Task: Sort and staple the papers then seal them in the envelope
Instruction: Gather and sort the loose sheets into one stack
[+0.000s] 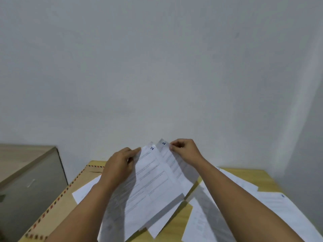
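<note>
I hold printed white sheets up over the wooden table (262,179). My left hand (120,165) grips the sheet marked 1 (150,179) at its upper left edge. My right hand (185,151) pinches the top corner of the sheet marked 2 (170,159), which sits behind and to the right of sheet 1. More sheets hang underneath them. A brown envelope (70,193) with a red and blue striped border lies flat on the table's left side, partly under my left arm. No stapler is in view.
Loose white papers (272,205) lie spread on the table's right side, and another sheet (83,191) rests on the envelope. A grey cabinet (29,175) with a wooden top stands to the left. A plain white wall is close behind the table.
</note>
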`<state>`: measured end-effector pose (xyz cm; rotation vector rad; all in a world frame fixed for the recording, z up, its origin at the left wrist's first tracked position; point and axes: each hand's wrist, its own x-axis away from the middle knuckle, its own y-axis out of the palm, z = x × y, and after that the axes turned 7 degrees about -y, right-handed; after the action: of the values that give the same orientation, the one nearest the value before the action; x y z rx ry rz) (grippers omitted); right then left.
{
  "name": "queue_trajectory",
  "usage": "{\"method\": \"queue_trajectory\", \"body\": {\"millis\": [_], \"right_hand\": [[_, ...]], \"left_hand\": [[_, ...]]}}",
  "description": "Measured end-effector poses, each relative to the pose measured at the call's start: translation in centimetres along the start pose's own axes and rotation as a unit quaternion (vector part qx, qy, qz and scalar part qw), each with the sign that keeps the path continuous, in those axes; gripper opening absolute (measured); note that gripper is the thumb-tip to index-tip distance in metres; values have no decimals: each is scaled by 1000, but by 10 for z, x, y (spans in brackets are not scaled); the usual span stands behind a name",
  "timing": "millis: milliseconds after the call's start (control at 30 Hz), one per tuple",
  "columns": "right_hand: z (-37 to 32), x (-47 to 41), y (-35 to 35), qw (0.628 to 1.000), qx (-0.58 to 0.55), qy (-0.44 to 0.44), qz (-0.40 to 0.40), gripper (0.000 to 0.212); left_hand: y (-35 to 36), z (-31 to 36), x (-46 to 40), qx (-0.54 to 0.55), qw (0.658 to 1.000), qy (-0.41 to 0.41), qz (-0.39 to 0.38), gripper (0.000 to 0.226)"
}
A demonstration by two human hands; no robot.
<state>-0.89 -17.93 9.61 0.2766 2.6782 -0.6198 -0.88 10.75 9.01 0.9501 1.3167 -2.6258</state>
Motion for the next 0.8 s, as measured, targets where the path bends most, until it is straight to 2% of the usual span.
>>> {"method": "queue_trajectory", "body": {"millis": [267, 400, 500, 800], "right_hand": [[-57, 39, -31, 994, -107, 5, 25, 11], [-66, 52, -33, 987, -159, 17, 14, 6], [-71, 56, -31, 985, -172, 22, 10, 6], [-72, 60, -23, 984, -177, 9, -2, 19]], "left_hand": [[-22, 58, 14, 48, 997, 29, 53, 37], [-21, 73, 19, 63, 996, 27, 61, 41], [-20, 79, 20, 63, 996, 18, 62, 45], [-19, 77, 19, 48, 996, -10, 71, 40]]}}
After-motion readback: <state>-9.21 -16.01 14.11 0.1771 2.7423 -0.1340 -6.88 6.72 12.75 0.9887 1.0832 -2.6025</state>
